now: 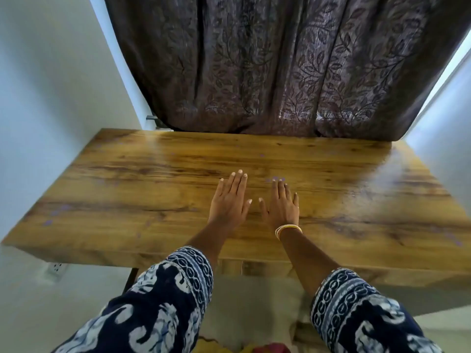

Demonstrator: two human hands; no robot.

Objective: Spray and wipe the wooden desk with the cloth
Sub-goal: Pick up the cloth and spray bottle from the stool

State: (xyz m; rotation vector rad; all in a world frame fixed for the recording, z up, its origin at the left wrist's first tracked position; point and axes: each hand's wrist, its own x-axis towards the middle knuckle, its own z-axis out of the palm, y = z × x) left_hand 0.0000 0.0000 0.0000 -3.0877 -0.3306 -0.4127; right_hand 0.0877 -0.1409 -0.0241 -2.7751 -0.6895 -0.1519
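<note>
Desk (127,194) wooden, glossy; curtain (280,67) behind.

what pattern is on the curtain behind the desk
A leafy vine pattern on dark purplish-brown fabric; the curtain hangs behind the wooden desk, seen in the head view.

we see the wooden desk (127,189), glossy brown grain with small purple flecks, its top level, back edge touching the curtain.
</note>
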